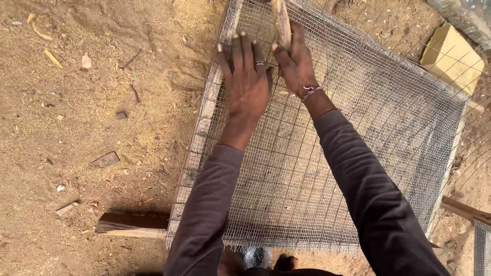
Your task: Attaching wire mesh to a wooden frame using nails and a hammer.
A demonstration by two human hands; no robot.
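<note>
The left hand [247,84] is pressing flat, fingers spread, on the grey wire-mesh panel [327,168] lying on the sandy ground [76,102], while the right hand [295,64] is gripping a pale wooden stick [281,20] at its far edge; steady pressure should be keeping the mesh taut.

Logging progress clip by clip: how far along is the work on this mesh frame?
Done: wire mesh already covers the wooden frame. In hand: the left hand lies flat on the mesh near the far edge, and the right hand grips a wooden stick there. Left: loose mesh overhangs the right side; I cannot see any fastenings, so how much remains is unclear.
</note>
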